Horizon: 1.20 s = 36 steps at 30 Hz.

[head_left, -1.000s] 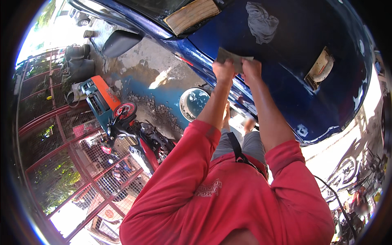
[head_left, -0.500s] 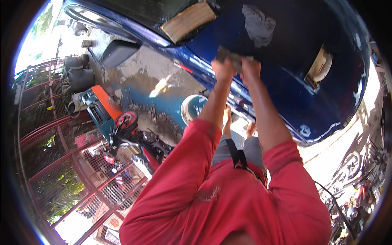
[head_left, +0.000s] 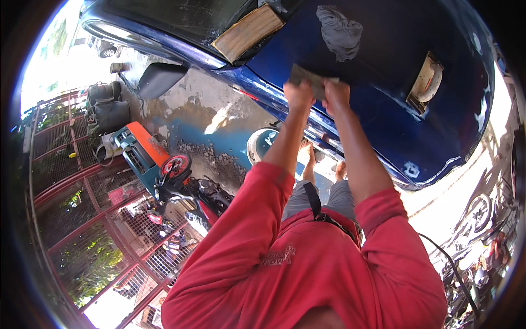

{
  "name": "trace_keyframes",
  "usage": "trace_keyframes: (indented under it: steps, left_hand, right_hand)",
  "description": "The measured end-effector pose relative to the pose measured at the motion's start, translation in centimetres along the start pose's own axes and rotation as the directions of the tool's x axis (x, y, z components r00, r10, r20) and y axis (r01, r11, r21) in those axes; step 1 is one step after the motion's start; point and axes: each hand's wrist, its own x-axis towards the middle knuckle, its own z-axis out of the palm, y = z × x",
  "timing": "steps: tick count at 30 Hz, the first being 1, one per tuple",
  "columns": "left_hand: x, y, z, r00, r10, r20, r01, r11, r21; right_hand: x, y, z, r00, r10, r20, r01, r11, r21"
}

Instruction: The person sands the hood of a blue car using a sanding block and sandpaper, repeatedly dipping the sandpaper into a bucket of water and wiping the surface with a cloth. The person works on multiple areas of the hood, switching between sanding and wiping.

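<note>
In front of me, both hands are closed on a stiff greyish-brown sheet that looks like sandpaper (head_left: 315, 82). My left hand (head_left: 298, 96) grips its left part and my right hand (head_left: 336, 96) its right part, side by side above the near edge of a dark blue car panel (head_left: 378, 129). Fingers on both hands are slightly blurred. Beyond them on the panel lies a crumpled grey cloth (head_left: 339, 34). A wooden block (head_left: 248, 32) rests by the windshield, and a hand sander with a curved pale handle (head_left: 427, 83) sits to the right.
Below the car's side, a round white bucket (head_left: 257, 147) stands near my feet. Leftward are a black side mirror (head_left: 159, 79), an orange and teal box-like machine (head_left: 143, 151), a motorcycle (head_left: 192, 194) and a red mesh fence (head_left: 90, 189). Bicycle parts (head_left: 476, 219) crowd the right.
The view has shifted slightly. Both hands still hold the sheet in nearly the same place, its left corner now raised a little. The cloth and tools on the car stay put.
</note>
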Motion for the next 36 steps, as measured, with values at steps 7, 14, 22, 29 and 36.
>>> trace_keyframes:
  steps: [7,14,22,29,36]
  left_hand:
    - [-1.5,-1.3,-0.3,0.999,0.044,0.0,-0.044,0.999,-0.001]
    - [-1.2,-1.6,-1.1,0.996,-0.034,-0.081,0.03,0.999,-0.044]
    - [-0.2,-1.0,-1.1,0.993,0.052,-0.11,-0.057,0.997,-0.05]
    - [-0.1,-0.3,-0.9,0.999,0.015,-0.044,-0.005,0.977,0.214]
    - [0.4,1.1,-0.6,0.999,-0.017,0.033,0.015,0.998,0.062]
  right_hand:
    - [0.3,3.7,-1.5,0.993,-0.098,0.066,0.085,0.98,0.183]
    - [0.9,3.5,0.0,0.993,-0.054,-0.105,0.058,0.998,0.039]
    - [1.5,4.6,0.6,0.995,-0.006,-0.103,-0.005,0.994,-0.113]
    - [-1.4,0.6,0.4,1.0,0.019,0.014,-0.021,0.986,0.167]
    - [-0.4,1.3,0.4,0.997,-0.016,0.08,-0.005,0.968,0.251]
